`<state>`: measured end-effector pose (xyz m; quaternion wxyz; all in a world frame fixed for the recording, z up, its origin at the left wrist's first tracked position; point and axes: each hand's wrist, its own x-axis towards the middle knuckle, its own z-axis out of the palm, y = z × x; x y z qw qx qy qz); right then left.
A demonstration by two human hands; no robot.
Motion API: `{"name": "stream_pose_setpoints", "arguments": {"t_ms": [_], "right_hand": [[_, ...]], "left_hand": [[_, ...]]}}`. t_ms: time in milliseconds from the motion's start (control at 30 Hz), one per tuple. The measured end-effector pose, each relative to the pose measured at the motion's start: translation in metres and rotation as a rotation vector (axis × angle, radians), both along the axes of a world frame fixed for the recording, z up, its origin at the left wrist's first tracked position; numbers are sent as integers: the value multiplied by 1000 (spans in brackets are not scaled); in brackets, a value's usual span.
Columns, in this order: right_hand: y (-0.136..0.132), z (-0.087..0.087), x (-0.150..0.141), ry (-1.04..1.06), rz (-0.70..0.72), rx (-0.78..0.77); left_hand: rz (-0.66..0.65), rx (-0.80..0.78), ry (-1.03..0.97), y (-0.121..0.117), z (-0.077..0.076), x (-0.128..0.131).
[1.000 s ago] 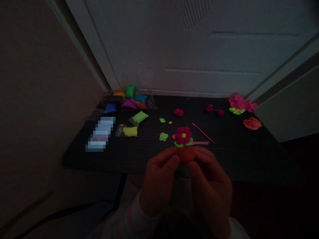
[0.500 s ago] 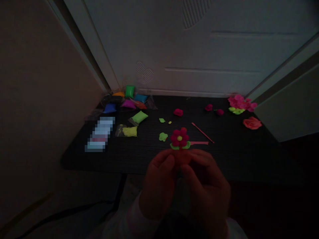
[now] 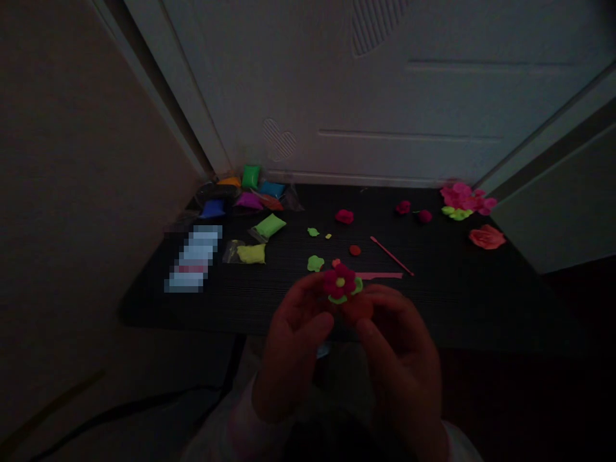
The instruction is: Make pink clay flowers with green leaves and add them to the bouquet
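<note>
A small clay flower (image 3: 332,277) with dark pink petals, a yellow centre and green leaves rises from an orange clay base (image 3: 359,310), tilted toward the left. My right hand (image 3: 404,366) pinches the base between thumb and fingers. My left hand (image 3: 289,353) is beside the flower with thumb and fingers apart; its fingertips reach behind the petals, and whether they touch is hidden. Just beyond are an orange clay disc (image 3: 355,250), a pink flat clay tool (image 3: 380,276), a thin pink stick tool (image 3: 392,256) and a light green clay piece (image 3: 316,263).
Bags of coloured clay, including a light green one (image 3: 269,225) and a yellow one (image 3: 251,254), lie left on the dark table (image 3: 192,314). A blurred-out phone-like rectangle (image 3: 195,258) is nearby. Pink clay flowers (image 3: 464,199) and a coral one (image 3: 487,237) sit right. A white door (image 3: 298,77) stands behind.
The flower has tipped leftward and come lower. My left fingers have come off the orange base and spread, while my right hand keeps its hold. The orange disc behind is now uncovered.
</note>
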<state>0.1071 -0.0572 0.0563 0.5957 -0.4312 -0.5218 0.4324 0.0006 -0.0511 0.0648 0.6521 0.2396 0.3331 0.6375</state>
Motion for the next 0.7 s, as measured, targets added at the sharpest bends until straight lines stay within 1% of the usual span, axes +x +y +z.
{"name": "stream_pose_setpoints", "arguments": {"t_ms": [67,167,267,400,500,700], "right_hand": [[0,1,2,5,22,-7],[-1,2,3,-19,47,-14],[-2,2,4,-34,74,-14],[-4,1,5,-101,103,-4],[-4,-1,6,-142,107,2],[-4,0,7,-168,88,-16]], "left_hand": [[38,45,148,0,3,-8],[49,36,342,-1,13,-16],[57,33,479,-1,21,-17],[93,0,640,0,25,-14],[82,-40,668,0,26,-13],[62,-94,618,1,25,-12]]}}
